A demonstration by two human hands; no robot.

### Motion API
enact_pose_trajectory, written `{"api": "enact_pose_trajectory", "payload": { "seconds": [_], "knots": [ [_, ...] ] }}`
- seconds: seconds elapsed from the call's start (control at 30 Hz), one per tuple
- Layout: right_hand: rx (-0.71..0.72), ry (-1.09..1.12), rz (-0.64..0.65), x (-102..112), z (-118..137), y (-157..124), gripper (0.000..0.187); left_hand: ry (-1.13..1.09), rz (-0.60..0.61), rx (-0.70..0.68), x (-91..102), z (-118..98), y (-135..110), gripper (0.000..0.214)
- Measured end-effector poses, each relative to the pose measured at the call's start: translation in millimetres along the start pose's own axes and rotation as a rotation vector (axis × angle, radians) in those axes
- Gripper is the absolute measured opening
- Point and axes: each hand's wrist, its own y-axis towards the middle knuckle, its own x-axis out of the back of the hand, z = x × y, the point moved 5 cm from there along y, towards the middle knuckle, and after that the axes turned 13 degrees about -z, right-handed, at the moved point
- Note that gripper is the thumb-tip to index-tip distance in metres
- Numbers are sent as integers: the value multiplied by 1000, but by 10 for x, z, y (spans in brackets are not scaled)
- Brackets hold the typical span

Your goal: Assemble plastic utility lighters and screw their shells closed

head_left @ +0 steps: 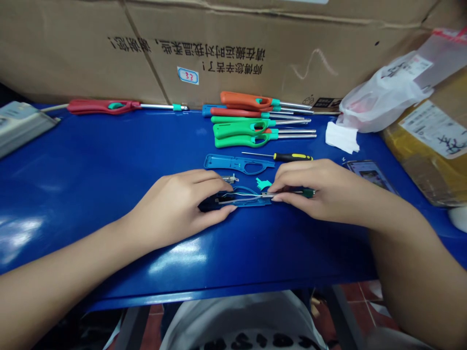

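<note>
My left hand [182, 200] is closed around the left end of an opened blue lighter shell half [251, 202], thumb along its near edge. Thin pale wires run inside it toward the right. My right hand [314, 187] pinches the lighter's metal tube [268, 195] at the shell's right end; a dark green tip [309, 193] shows under the fingers. Between the hands lies a small teal plastic piece [263, 183]. A small metal part [229, 179] rests just beyond my left fingertips. Farther back are the other blue shell half [228, 162] and a yellow-and-black screwdriver [292, 157].
Several green, red and orange lighters [237, 129] lie in a group before a large cardboard box [164, 63]. A red lighter [98, 106] is at the back left, near a grey device [25, 124]. On the right are a phone [370, 174], white plastic bag [386, 92] and taped box [419, 160].
</note>
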Motion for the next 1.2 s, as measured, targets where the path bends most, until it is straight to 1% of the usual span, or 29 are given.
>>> {"api": "enact_pose_trajectory", "payload": {
  "seconds": [0.1, 0.2, 0.27, 0.43, 0.5, 0.6, 0.73, 0.93, 1.03, 1.2],
  "knots": [
    [23, 26, -66, 46, 27, 2, 11, -30, -39, 24, 27, 13, 4, 24],
    [24, 35, -95, 56, 25, 3, 11, -59, -74, 31, 57, 19, 7, 23],
    [20, 25, -90, 51, 14, 2, 11, -67, -76, 31, 62, 22, 7, 23],
    [8, 1, -46, 70, -19, -23, 10, -45, -20, 34, 21, 27, 3, 24],
    [-6, -1, -38, 89, -33, -36, 10, -43, -15, 48, 8, 34, 3, 24],
    [-16, 0, -38, 97, -38, -40, 11, -57, -33, 63, 4, 45, 3, 23],
    [6, 22, -31, 66, 0, -28, 10, -70, -48, 25, 7, 42, 2, 21],
    [-11, 45, -94, 98, 24, -27, 10, -69, -137, 22, 121, 31, 41, 23],
    [1, 52, -56, 52, 21, -29, 9, -53, -121, -18, 135, 18, 50, 23],
    [-67, 13, 123, -123, -17, -27, 14, -19, -31, -77, 40, 49, 20, 26]
  ]
}}
